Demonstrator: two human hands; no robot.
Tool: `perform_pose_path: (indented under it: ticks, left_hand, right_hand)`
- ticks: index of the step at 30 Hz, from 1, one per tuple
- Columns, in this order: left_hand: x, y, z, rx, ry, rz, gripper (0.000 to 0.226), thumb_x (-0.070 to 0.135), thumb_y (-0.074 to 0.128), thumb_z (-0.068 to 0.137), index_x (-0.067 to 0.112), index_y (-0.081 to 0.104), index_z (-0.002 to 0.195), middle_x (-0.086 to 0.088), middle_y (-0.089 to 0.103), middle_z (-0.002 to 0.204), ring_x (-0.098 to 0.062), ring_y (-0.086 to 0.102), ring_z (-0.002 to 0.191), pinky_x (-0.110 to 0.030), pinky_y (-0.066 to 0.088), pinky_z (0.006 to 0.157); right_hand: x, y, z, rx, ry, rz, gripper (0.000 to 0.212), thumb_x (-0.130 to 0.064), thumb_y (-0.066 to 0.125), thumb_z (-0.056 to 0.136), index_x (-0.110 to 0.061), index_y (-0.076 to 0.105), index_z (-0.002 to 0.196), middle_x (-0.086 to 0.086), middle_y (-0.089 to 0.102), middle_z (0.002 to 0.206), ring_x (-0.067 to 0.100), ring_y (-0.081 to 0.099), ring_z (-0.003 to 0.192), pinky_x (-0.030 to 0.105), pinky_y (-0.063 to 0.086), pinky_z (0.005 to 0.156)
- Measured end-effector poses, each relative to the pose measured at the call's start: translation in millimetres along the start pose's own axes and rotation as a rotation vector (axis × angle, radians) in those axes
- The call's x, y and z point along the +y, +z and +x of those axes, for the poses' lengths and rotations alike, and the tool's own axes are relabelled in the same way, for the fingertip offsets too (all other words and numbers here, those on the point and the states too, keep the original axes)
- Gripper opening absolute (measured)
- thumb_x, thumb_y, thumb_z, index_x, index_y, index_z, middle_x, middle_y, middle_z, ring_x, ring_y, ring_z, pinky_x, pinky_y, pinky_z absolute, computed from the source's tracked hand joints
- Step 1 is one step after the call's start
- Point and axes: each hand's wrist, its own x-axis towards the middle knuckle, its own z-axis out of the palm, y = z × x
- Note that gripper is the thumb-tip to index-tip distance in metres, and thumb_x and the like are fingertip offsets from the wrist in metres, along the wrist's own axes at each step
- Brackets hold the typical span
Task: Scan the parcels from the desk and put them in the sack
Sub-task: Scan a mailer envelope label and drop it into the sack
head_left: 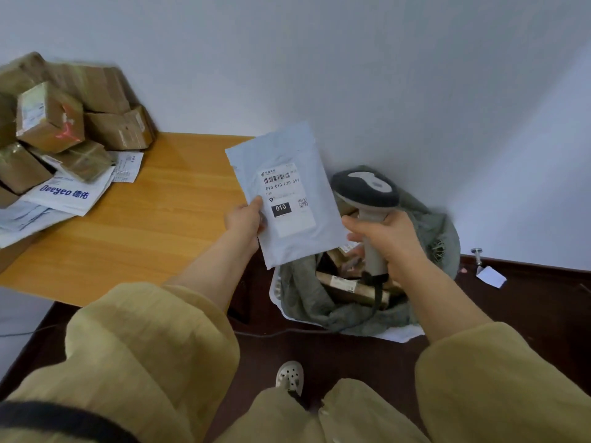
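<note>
Head view: mustard sleeves (153, 346) fill the near edge, with both forearms reaching forward. The left hand (244, 219) pinches a white poly mailer (303, 244) by its left edge, thumb on the face beside the shipping label (283, 193). The mailer's long axis stands nearly upright, label toward the camera, and its lower edge hangs over the open mouth of the grey-green sack (307, 302) on the floor. The right hand (388, 241) is wrapped round the handle of a barcode scanner (364, 190), whose head sits just right of the label. Swinging that head left onto the barcode looks like the shortest move. Cardboard parcels (60, 123) are piled on the desk (144, 225), well to the left.
</note>
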Motion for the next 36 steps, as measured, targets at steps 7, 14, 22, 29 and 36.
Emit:
perform_pose_path:
  ticks: [7,14,22,29,36]
  left_hand:
    - [-48,57,14,-0.205,-0.342,-0.121,0.01,0.015,0.058,0.094,0.007,0.06,0.1,-0.005,0.067,0.094,-0.015,0.061,0.073,-0.02,0.043,0.045]
    - [-111,92,58,-0.249,-0.449,0.134,0.022,0.035,0.054,0.094,0.014,0.061,0.092,-0.003,0.056,0.079,-0.014,0.05,0.069,-0.025,0.043,0.054]
    - [-206,100,148,-0.336,-0.331,1.057,0.05,0.053,0.058,0.086,0.043,0.049,0.133,-0.014,0.02,0.155,-0.033,0.014,0.142,-0.043,0.012,0.117]
    - [-210,74,153,-0.006,-0.1,0.78,0.041,0.021,0.069,0.084,0.008,0.06,0.122,-0.01,0.059,0.128,-0.028,0.054,0.119,-0.032,0.043,0.096]
    - [-157,56,118,0.104,0.159,0.59,0.032,0.009,0.061,0.087,0.017,0.055,0.117,-0.003,0.055,0.12,-0.022,0.054,0.114,-0.04,0.048,0.095]
  right_hand:
    - [38,-32,35,0.093,0.097,0.096,0.027,-0.002,0.077,0.076,-0.016,0.06,0.092,-0.002,0.064,0.089,0.009,0.061,0.078,0.019,0.055,0.054]
    - [80,-62,74,0.425,0.069,-0.166,0.034,0.006,0.073,0.076,-0.022,0.055,0.072,-0.008,0.058,0.074,0.016,0.058,0.079,0.035,0.052,0.076]
    - [138,-86,116,0.384,0.007,-0.528,0.022,0.008,0.076,0.071,0.006,0.067,0.091,0.009,0.064,0.084,0.022,0.059,0.085,0.049,0.051,0.081]
    - [157,-72,140,0.148,0.015,-0.778,0.014,-0.001,0.072,0.078,-0.007,0.067,0.091,0.015,0.068,0.085,0.034,0.064,0.087,0.051,0.054,0.077]
    - [134,-30,167,-0.009,0.16,-0.829,0.032,-0.001,0.058,0.078,-0.016,0.037,0.058,0.002,0.045,0.056,0.021,0.045,0.058,0.029,0.035,0.052]
